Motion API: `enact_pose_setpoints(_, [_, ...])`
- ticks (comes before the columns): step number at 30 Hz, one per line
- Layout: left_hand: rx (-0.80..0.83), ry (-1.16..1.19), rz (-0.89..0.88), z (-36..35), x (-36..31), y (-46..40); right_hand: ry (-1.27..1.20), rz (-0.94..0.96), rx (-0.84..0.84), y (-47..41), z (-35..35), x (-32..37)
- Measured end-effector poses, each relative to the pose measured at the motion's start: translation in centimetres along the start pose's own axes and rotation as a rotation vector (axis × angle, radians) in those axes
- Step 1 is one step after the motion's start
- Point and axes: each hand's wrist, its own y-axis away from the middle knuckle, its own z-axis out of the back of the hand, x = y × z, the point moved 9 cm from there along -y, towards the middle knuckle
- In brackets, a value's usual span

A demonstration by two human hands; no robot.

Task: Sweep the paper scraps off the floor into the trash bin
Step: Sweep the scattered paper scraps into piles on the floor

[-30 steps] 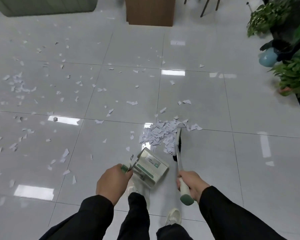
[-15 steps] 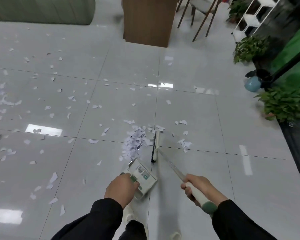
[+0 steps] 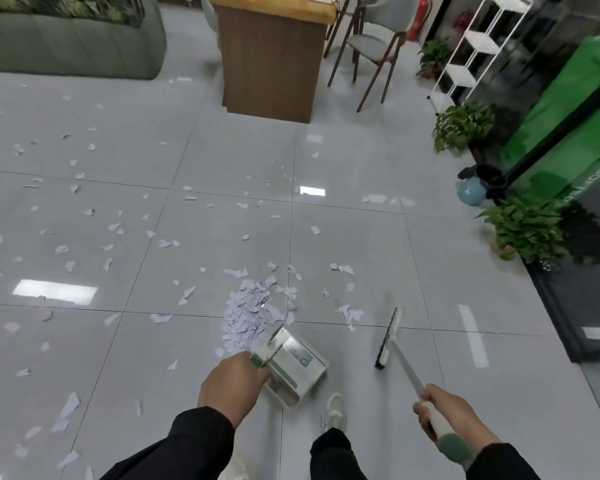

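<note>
Broom (image 3: pixel 388 337): swung right, clear of scrap pile (image 3: pixel 250 313); right hand (image 3: pixel 447 419) fingers wrapped on handle. Dustpan (image 3: pixel 293 363): left hand (image 3: pixel 234 384) grips it beside pile. Next gathering stroke pending.

- Paper scraps (image 3: pixel 248 315): white torn bits, heaped on the grey floor (image 3: pixel 378 237), others scattered left.
- Dustpan (image 3: pixel 297 363): pale, tilted, just beside the heap.
- Broom (image 3: pixel 388 337): head well right of the heap.

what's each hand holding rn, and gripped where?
Left hand grips the dustpan by its green-tipped handle end. Right hand grips the broom near the top of its handle, just below the green end cap.
</note>
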Motion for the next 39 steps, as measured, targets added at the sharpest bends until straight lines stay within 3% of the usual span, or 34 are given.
enact_pose_setpoints(7, [0.002, -0.050, 0.048, 0.9, -2.8, -2.8, -0.030, -0.054, 0.000, -6.3, -0.8, 3.9])
enact_pose_setpoints(15, [-0.044, -0.110, 0.181, 0.4, -9.5, -7.6, -0.026, -0.105, 0.221, -11.5, -10.5, 15.0])
enact_pose_setpoints(25, [-0.171, 0.003, 0.401, 0.9, -8.7, -7.4, -0.047, -0.049, 0.323, -15.5, -12.2, 25.9])
enact_pose_setpoints(30, [-0.239, 0.094, 0.513, 1.0, -5.4, -2.2, 0.381, 0.071, 0.370, -12.8, -12.7, 23.2])
enact_pose_setpoints(37, [-0.338, 0.230, 0.593, -0.3, 0.1, 5.8, 0.439, 0.120, 0.475, -8.9, -11.5, 14.1])
enact_pose_setpoints(39, [-0.372, 0.300, 0.642, -1.4, 4.0, 12.3, 0.427, 0.064, 0.535, -6.0, -12.9, 9.1])
